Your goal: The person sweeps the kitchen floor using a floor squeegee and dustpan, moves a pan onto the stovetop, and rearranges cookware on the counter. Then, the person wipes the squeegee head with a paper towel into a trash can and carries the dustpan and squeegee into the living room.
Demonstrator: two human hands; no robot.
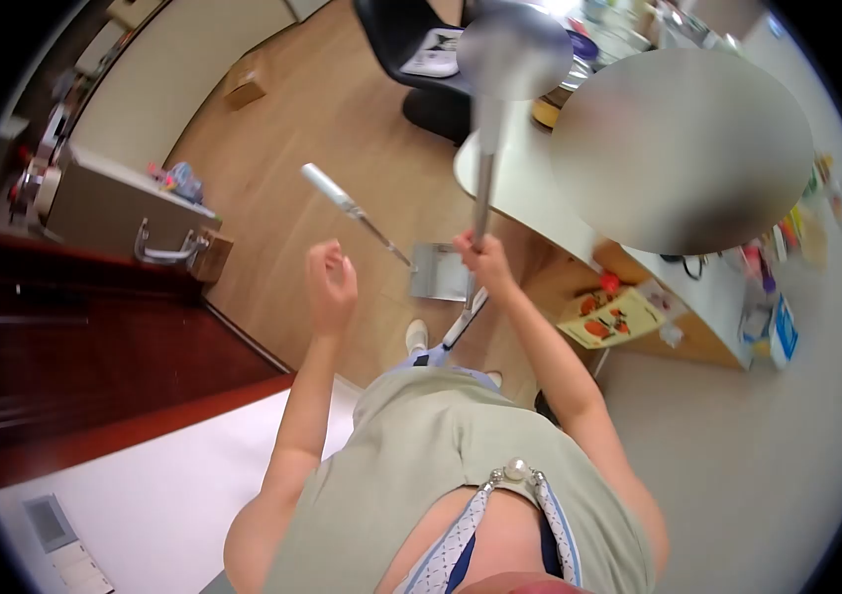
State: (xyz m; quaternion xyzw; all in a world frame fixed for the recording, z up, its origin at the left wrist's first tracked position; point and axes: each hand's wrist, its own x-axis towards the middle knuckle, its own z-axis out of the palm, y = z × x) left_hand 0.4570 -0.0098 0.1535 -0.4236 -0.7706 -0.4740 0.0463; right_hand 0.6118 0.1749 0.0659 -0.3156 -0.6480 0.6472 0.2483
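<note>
My right hand (485, 259) is closed around the metal handle of a long-handled broom (483, 198). The upper end of that handle rises close to the camera and is blurred. Its pale, dark-edged lower end is down by my feet. My left hand (332, 282) is raised on the left, fingers loosely bent and apart, with nothing in it. Just beyond it, a metal dustpan (439, 272) rests on the floor, its long handle leaning up to a white grip (327, 186). That grip appears apart from my left hand.
A white desk (510, 168) with items on it curves along the right. A large blurred round shape (679, 148) covers part of it. A black chair (391, 45) is ahead, a cardboard box (245, 81) on the wooden floor. A dark red door (94, 346) is left.
</note>
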